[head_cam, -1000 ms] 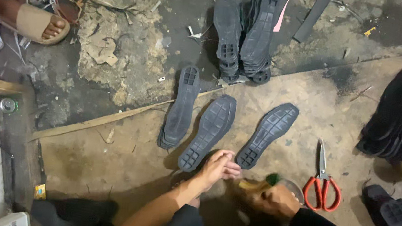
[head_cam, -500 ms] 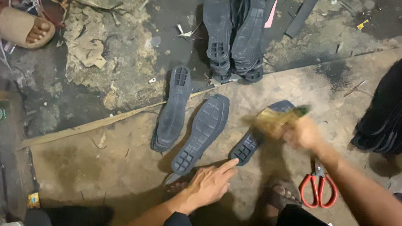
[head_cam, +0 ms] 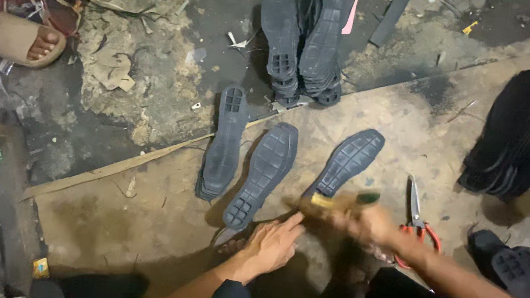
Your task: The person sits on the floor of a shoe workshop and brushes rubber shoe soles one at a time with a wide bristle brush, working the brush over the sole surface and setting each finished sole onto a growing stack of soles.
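black rubber shoe sole (head_cam: 346, 164) lying tread-up, centre of frame, on the brown floor board (head_cam: 141, 221) | looks light, bendy, grippy, prob best pinched at the narrow waist | left hand (head_cam: 274, 246) flat and open, lower centre, pressing near the heel end | right hand (head_cam: 371, 225) blurred, closed round a brush (head_cam: 337, 201) | red-handled scissors (head_cam: 419, 216) just right

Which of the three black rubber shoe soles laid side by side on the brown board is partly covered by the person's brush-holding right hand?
The rightmost black rubber sole: its lower end disappears behind the blurred right hand, while the other two lie fully uncovered.
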Tool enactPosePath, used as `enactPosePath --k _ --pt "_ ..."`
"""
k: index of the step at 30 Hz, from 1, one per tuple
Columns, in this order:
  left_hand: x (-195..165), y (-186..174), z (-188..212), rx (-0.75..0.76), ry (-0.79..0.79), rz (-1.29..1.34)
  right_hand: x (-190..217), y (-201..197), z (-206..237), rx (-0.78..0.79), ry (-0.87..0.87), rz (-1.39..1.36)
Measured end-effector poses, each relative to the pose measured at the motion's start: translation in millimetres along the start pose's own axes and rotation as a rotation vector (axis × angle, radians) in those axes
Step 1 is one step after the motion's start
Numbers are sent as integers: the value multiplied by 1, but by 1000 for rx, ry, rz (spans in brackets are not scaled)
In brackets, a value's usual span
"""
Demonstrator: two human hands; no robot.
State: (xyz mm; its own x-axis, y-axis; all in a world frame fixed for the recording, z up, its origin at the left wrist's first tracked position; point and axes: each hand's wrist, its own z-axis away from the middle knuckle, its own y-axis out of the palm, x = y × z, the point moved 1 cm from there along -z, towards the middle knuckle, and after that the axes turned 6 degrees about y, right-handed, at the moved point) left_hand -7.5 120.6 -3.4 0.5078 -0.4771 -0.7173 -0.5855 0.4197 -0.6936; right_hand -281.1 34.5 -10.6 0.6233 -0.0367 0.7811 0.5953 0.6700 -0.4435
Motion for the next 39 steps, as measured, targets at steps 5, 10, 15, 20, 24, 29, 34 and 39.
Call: enactPosePath --k 5,10,15,20,24,29,34,39 --pt "-11 -25 -17 197 -153 37 -45 -137 -39 -512 119 218" --pt "-22 -44 -49 -109 -24 -27 -30 -142 -23 -740 287 260" --pt "-2 -30 -83 -106 30 -255 -23 -93 6 -649 217 -124" --pt "2 -26 -98 -7 -36 -94 -42 -105 31 -791 141 -235" --pt "-8 -34 -88 -459 -280 709 -44 -123 43 -988 214 -352" --pt "-2 -49 -52 -227 -357 263 -28 -134 43 -1024 275 -312" --pt "-15 -42 -23 33 -320 110 -2 -95 31 -829 205 -210" --pt "-17 -40 -22 -73 -42 61 12 -32 -8 -213 130 -25"
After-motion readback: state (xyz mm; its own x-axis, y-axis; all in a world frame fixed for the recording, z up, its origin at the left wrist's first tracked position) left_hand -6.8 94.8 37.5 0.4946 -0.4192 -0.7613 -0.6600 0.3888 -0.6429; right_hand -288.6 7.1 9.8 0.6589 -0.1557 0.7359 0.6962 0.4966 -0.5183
